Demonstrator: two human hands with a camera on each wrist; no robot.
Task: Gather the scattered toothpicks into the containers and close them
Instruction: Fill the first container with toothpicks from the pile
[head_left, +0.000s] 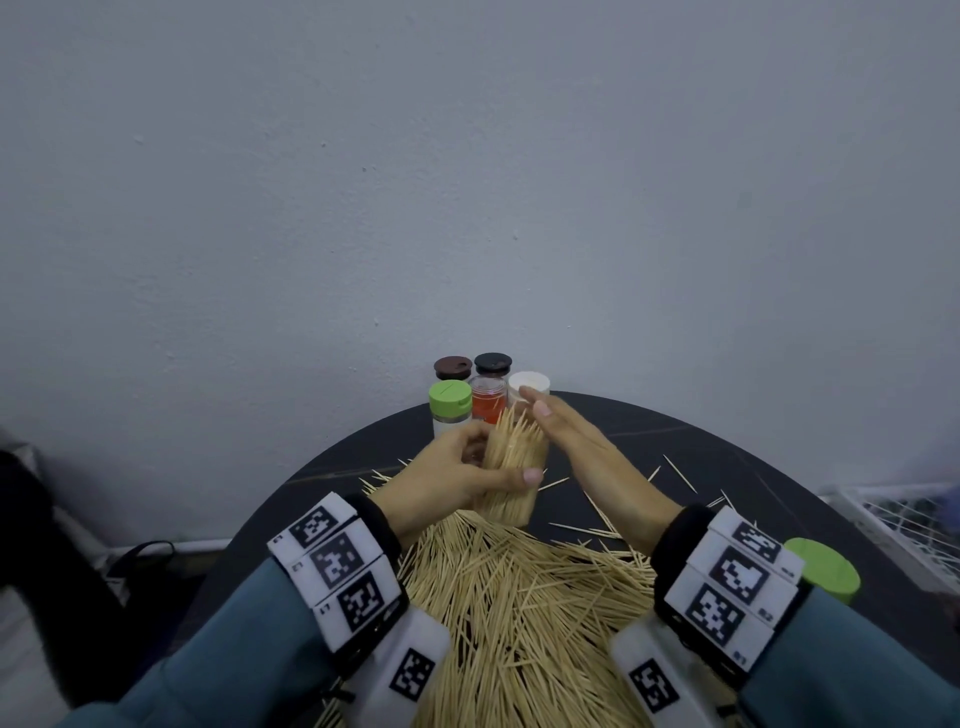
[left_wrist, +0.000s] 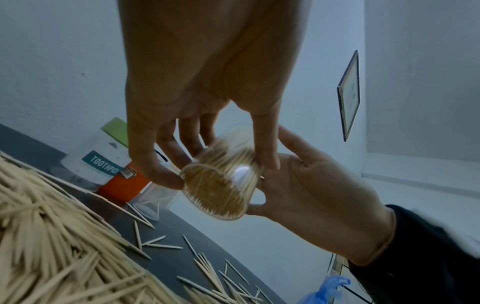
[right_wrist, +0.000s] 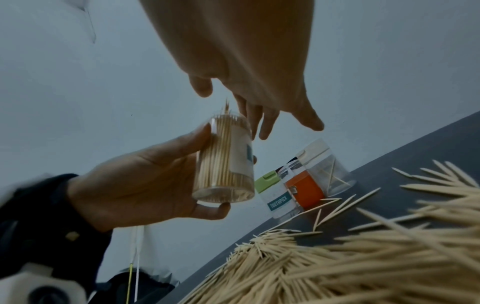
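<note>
One full container (head_left: 511, 470) in left hand (head_left: 447, 475) grip.

Framed picture (left_wrist: 349, 95), perhaps wire rack (head_left: 904, 525)

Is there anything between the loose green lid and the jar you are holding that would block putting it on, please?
Yes. Toothpicks stick up past the rim of the jar in the left hand. The right hand lies flat by their tips. The green lid sits far right.
</note>
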